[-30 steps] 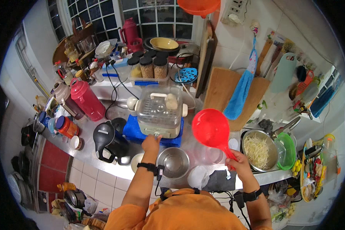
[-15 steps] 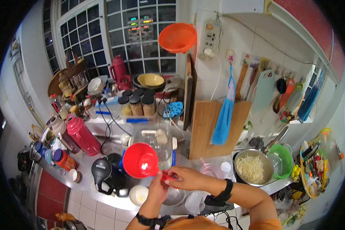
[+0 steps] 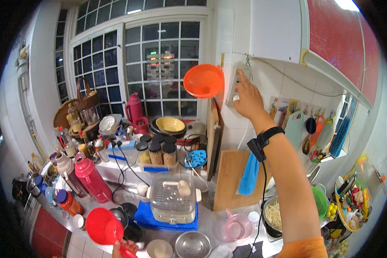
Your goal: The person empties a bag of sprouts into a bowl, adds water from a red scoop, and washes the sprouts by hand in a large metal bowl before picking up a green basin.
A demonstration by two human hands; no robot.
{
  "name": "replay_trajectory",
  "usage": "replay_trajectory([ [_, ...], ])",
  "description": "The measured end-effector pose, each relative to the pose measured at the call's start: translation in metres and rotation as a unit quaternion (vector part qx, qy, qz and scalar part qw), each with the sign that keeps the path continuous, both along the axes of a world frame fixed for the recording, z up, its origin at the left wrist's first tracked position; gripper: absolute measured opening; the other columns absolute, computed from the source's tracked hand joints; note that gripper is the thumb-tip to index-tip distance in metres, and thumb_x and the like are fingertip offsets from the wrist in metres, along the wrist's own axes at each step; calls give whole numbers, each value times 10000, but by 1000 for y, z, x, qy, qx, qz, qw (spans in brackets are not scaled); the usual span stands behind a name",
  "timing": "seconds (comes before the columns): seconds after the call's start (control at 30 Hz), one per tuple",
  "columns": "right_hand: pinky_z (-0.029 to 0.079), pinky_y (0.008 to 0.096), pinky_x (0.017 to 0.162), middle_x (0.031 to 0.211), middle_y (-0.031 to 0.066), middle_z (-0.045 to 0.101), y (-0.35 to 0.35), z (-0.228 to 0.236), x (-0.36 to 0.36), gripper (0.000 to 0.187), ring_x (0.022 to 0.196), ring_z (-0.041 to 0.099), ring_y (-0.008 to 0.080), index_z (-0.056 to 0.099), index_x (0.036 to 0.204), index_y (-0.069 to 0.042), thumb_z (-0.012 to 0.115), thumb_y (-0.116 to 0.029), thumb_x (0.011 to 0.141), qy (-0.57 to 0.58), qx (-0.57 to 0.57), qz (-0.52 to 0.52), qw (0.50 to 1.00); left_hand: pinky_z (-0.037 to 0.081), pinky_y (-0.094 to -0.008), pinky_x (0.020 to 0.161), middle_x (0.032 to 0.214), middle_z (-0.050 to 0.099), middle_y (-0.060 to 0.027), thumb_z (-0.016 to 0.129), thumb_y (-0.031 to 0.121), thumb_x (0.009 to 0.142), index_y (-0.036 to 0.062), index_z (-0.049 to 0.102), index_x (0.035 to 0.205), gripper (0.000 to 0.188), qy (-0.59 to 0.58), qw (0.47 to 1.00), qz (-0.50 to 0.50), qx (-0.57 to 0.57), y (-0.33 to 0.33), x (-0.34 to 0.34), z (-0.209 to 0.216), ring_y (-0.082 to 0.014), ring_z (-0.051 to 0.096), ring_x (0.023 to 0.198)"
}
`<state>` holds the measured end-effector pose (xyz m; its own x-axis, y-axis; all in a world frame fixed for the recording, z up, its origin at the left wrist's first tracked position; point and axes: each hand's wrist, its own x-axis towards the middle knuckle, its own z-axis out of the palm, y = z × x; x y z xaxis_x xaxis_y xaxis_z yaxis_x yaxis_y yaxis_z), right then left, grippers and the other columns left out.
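Note:
My left hand (image 3: 129,248) is closed round the handle of a red plastic water dipper (image 3: 104,225) at the lower left, beside a dark kettle (image 3: 131,221). My right hand (image 3: 250,96) is raised to the wall, with its fingers stretched over the socket strip (image 3: 233,91) and nothing visibly held. The hand hides much of the strip. Between my hands stands a box-shaped electric steamer (image 3: 174,202) with a clear lid, on a blue mat (image 3: 148,218). An orange basin (image 3: 204,81) hangs just left of my right hand.
Along the counter front are a white bowl (image 3: 160,248), a metal bowl (image 3: 193,246) and a pink pitcher (image 3: 238,227). A pot of bean sprouts (image 3: 273,216) sits at the right. Pink thermos (image 3: 92,178) and lidded jars (image 3: 162,155) stand left and behind. A cable hangs from my right wrist.
My right hand has let go of the dipper handle and risen to the socket strip. My left hand has carried the dipper down and left, away from the steamer. The view has tilted up.

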<state>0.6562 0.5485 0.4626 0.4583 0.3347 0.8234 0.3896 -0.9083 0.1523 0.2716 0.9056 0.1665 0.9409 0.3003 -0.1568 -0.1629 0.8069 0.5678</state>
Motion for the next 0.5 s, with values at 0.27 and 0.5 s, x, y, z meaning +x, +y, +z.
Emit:
replay_trajectory([
  [0.27, 368, 475, 925, 1401, 168, 264, 5, -2, 12, 334, 1227, 347, 311, 513, 941, 42, 603, -128, 669, -33, -17, -58, 998, 457, -291, 793, 906, 560, -45, 515, 293, 880, 61, 536, 932, 239, -11, 993, 108, 49, 49, -39, -14, -176, 531, 865],
  [0.5, 416, 396, 872, 1270, 168, 450, 20, 34, -10, 402, 998, 534, 348, 542, 1041, 31, 532, -6, 640, 128, 12, 2, 992, 435, -362, 847, 938, 603, -88, 532, 293, 870, 78, 569, 934, 227, -97, 990, 103, 16, 62, -23, -26, -209, 556, 937],
])
